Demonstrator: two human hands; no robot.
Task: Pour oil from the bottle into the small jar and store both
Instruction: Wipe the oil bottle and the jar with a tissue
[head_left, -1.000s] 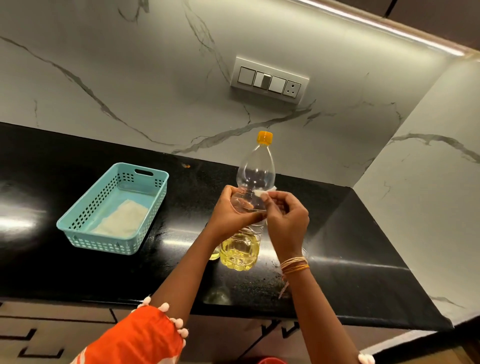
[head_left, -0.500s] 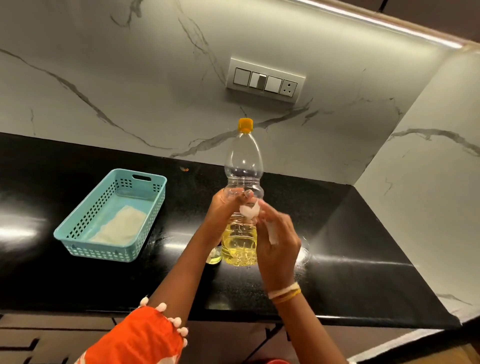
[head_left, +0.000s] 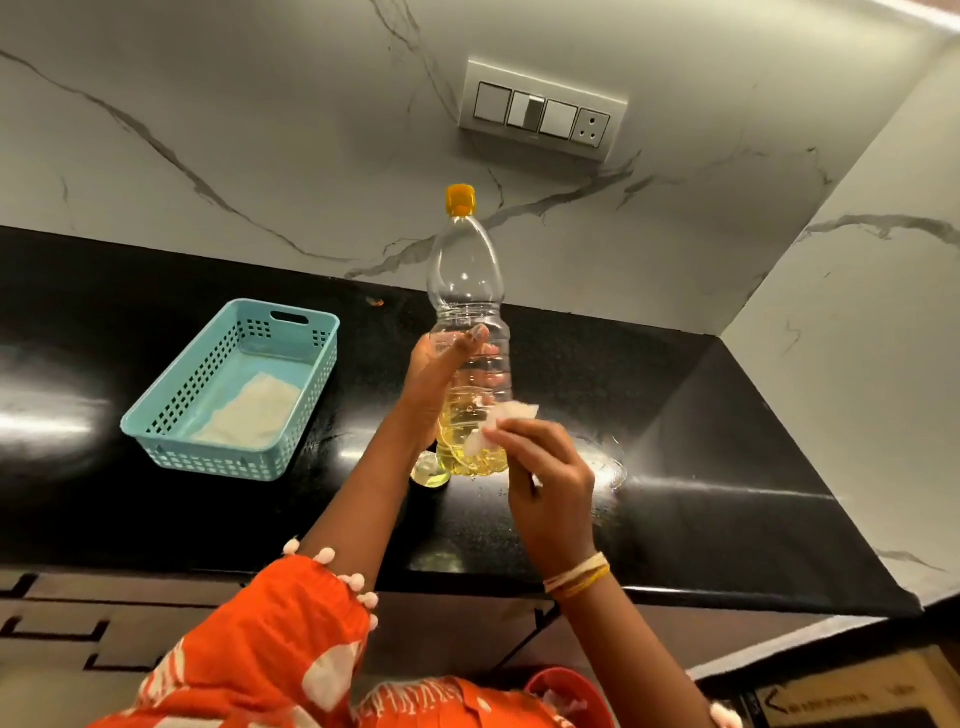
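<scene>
A clear plastic bottle (head_left: 467, 312) is seen on a glossy black worktop (head_left: 701, 467); the perforated basket (head_left: 171, 421) is matt plastic.

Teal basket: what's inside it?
A pale folded cloth lies on the floor of the teal basket; nothing else shows. The near wall hides the cloth's front edge.

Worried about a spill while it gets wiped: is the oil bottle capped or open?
Capped. The orange cap sits on the neck of the upright oil bottle, which the left hand grips at mid-height.
</scene>
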